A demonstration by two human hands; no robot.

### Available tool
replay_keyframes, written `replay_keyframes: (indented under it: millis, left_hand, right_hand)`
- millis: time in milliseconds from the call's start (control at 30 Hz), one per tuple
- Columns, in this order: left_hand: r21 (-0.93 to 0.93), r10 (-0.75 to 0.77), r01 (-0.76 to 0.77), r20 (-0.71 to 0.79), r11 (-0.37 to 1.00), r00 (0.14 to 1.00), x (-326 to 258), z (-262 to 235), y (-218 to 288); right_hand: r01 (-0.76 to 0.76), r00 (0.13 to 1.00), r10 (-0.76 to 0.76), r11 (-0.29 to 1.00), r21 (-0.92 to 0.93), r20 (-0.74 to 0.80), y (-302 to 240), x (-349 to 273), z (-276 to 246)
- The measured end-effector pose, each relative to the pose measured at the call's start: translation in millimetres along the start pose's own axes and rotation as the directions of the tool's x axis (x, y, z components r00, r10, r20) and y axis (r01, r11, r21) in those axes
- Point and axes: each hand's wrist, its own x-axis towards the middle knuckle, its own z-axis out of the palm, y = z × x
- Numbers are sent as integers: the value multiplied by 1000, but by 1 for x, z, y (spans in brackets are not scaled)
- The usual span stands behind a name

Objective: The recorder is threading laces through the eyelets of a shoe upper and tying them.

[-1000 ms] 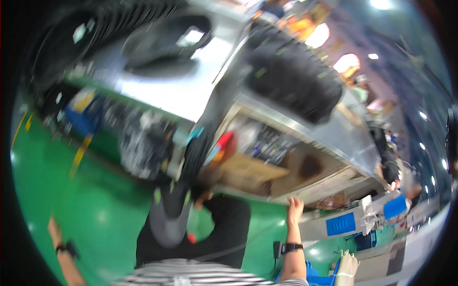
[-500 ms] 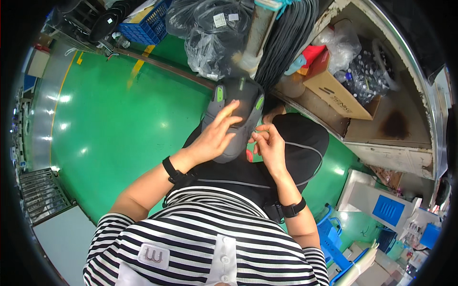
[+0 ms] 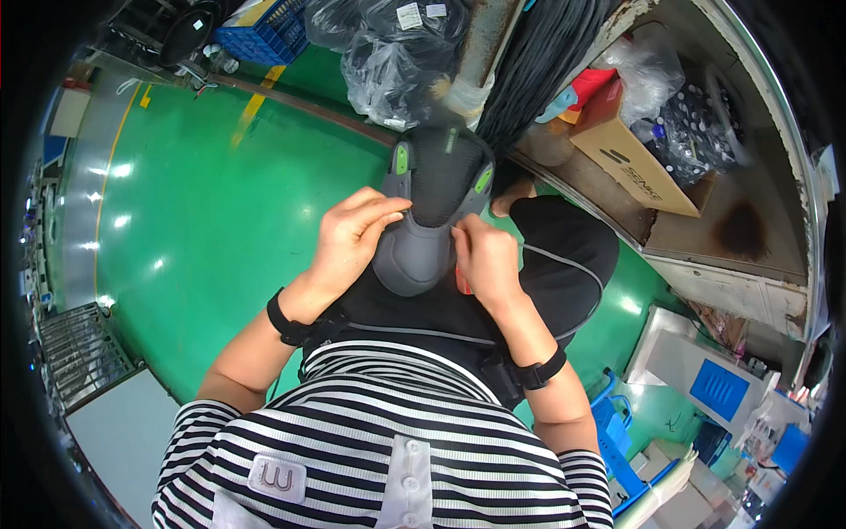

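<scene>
A dark grey padded piece (image 3: 412,257) lies over my lap, with a black mesh centre and a lime-green patch on each side. Its lower end is rounded and smooth. My left hand (image 3: 351,236) is closed in a pinch at its left edge, thumb and forefinger together. On the opposite edge my right hand (image 3: 485,256) pinches too, with its fingers curled. Whatever lies between the fingertips is too small to make out. A small red-orange patch (image 3: 463,282) shows beside the right hand.
Ahead are clear plastic bags of dark items (image 3: 388,79) and a bundle of black cables (image 3: 538,70). A cardboard box (image 3: 639,167) sits on a worn metal shelf (image 3: 758,256) at the right. A blue crate (image 3: 264,35) stands far left, and a blue frame (image 3: 617,432) lower right.
My left hand has moved off the piece's middle to its left edge and closed into a pinch. My right hand has shifted slightly left and turned its knuckles up at the right edge.
</scene>
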Motion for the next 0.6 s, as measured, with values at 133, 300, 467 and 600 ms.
replay_keyframes:
  millis: [133, 300, 467, 600]
  left_hand:
    - [336, 34, -57, 74, 940, 997, -8, -3, 4]
    - [374, -38, -50, 226, 926, 973, 4, -1, 3]
    - [126, -381, 360, 362, 924, 851, 22, -2, -5]
    - [206, -334, 274, 360, 939, 871, 30, 2, -12]
  right_hand:
    - [237, 970, -211, 923, -302, 117, -2, 8, 2]
    - [304, 949, -278, 930, -208, 147, 3, 8, -5]
    - [285, 958, -276, 943, -173, 77, 9, 5, -5]
    - [314, 949, -312, 934, -168, 40, 17, 7, -6]
